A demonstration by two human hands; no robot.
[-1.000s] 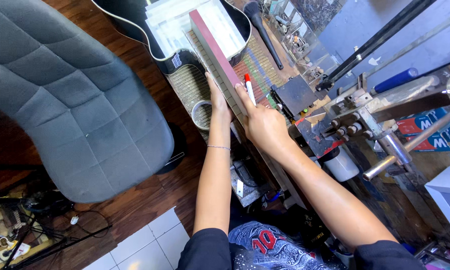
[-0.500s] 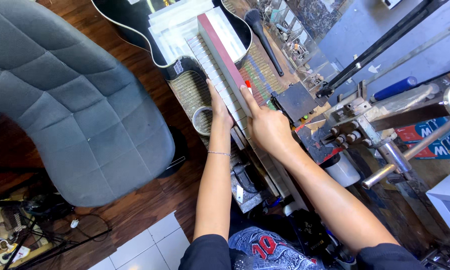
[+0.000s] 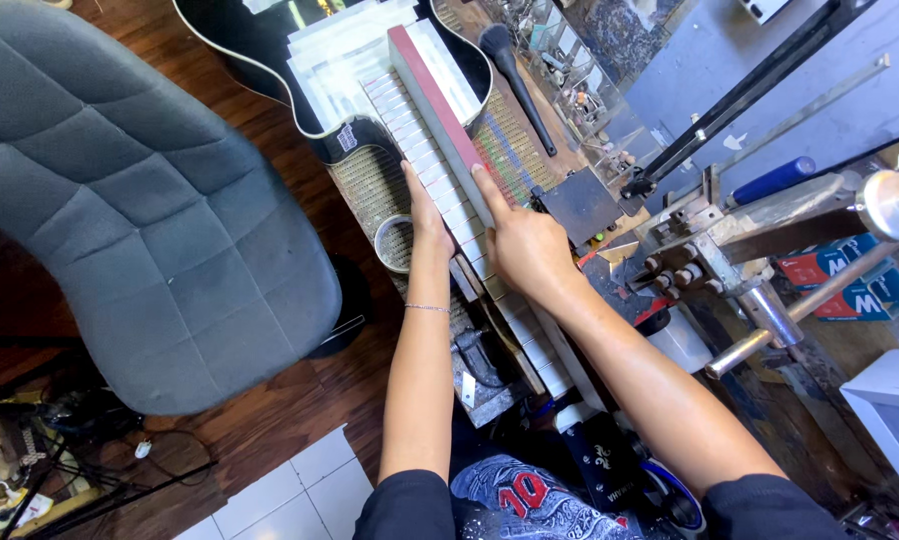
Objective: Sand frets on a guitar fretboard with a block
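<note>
A black guitar (image 3: pixel 260 50) lies on the bench with its neck (image 3: pixel 415 140) pointing toward me, the fretboard covered in strips of pale tape. A long flat sanding beam (image 3: pixel 440 95) with a dark red side rests lengthwise on the fretboard. My right hand (image 3: pixel 525 250) grips the beam's near end, index finger stretched along its edge. My left hand (image 3: pixel 425 215) lies flat against the left side of the neck, fingers straight, holding nothing.
A tape roll (image 3: pixel 395 243) sits just left of my left wrist. A black brush (image 3: pixel 515 75) lies right of the neck. A metal vise and rods (image 3: pixel 750 250) crowd the right side. A grey padded chair (image 3: pixel 140 200) stands at the left over wooden flooring.
Both hands stay on the neck and beam. The beam's near end and my right fingertips have shifted slightly along the fretboard.
</note>
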